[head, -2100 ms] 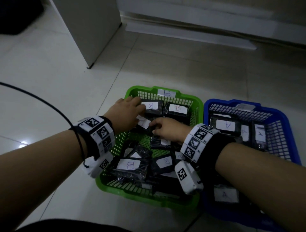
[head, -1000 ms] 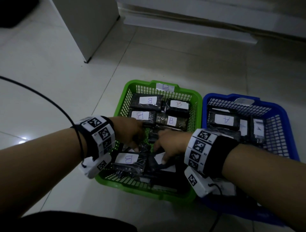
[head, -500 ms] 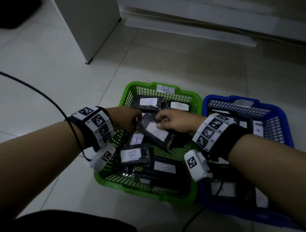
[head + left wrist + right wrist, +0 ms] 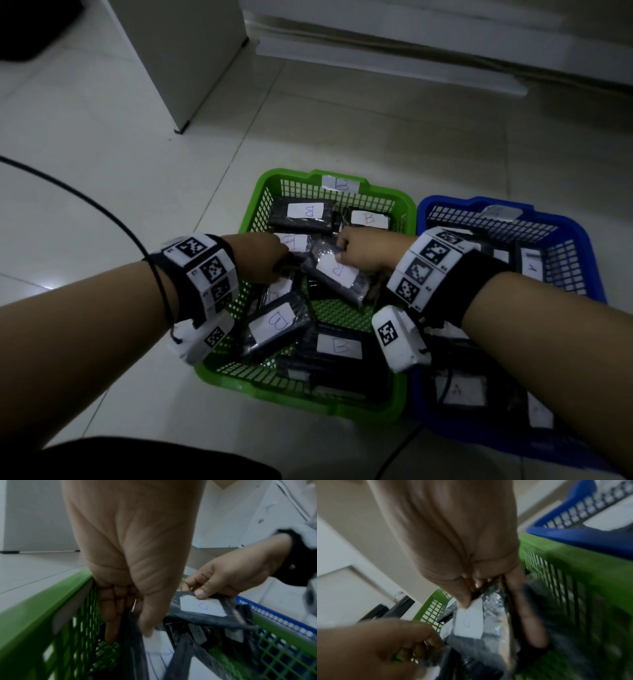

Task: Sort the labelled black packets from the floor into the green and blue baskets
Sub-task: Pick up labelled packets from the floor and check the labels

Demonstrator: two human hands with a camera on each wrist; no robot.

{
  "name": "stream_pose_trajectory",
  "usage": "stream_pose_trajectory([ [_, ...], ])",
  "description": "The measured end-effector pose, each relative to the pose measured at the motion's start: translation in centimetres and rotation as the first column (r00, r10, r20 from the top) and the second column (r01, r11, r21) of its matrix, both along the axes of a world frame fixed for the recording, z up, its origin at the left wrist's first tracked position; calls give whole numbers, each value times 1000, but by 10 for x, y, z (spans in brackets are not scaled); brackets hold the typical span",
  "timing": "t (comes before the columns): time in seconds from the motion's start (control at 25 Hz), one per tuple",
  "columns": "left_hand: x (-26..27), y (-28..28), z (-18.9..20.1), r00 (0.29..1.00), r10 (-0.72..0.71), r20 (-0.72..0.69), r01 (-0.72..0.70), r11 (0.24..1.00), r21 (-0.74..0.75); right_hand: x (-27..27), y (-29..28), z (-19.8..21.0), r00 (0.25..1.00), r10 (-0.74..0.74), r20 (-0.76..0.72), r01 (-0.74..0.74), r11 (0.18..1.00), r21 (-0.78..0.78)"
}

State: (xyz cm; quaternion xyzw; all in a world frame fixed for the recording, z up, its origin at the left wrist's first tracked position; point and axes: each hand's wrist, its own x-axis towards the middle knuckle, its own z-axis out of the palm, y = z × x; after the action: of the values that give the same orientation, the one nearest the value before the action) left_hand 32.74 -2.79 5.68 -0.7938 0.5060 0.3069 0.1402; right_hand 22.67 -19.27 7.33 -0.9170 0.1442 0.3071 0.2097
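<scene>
The green basket, tagged B, holds several black packets with white B labels. My right hand pinches one B packet by its far end, tilted above the basket's middle; this packet also shows in the left wrist view, and this packet in the right wrist view. My left hand is inside the basket at its left wall, thumb and fingers gripping another black packet. The blue basket on the right holds packets labelled A.
Both baskets stand side by side on pale floor tiles. A black cable curves across the floor at left. A white cabinet corner stands at the back left, and a low ledge runs along the back wall.
Over the last second my right hand has picked a B packet out of the basket's middle and raised it towards the far side. My left hand moved to the left wall and took another packet.
</scene>
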Motion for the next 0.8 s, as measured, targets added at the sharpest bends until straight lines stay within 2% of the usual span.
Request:
stream_pose_trajectory([
  [0.08,-3,2,-1,1000,-14,-2,14,1000,26,-3,0,-2,999,34,-9,-34,999,-3],
  [0.16,-4,4,-2,999,-25,20,24,999,28,-6,-2,-3,996,-22,89,23,1000,-10],
  [0.32,-2,2,-2,994,-74,82,77,996,-38,-11,-4,-10,995,19,100,-10,996,-91],
  [0.48,1,2,1,989,-55,136,70,992,-108,-16,0,-21,971,-36,236,74,985,-154],
  [0.56,3,3,2,992,-68,103,80,990,-117,-17,-1,-22,987,25,160,5,984,-179],
  [0.72,3,4,-4,997,-68,-29,67,997,-38,-17,-2,-18,989,142,-25,-145,972,-188],
  [0.8,1,4,-4,998,-53,-40,51,998,-47,-17,3,-18,990,142,14,-136,967,-213],
])
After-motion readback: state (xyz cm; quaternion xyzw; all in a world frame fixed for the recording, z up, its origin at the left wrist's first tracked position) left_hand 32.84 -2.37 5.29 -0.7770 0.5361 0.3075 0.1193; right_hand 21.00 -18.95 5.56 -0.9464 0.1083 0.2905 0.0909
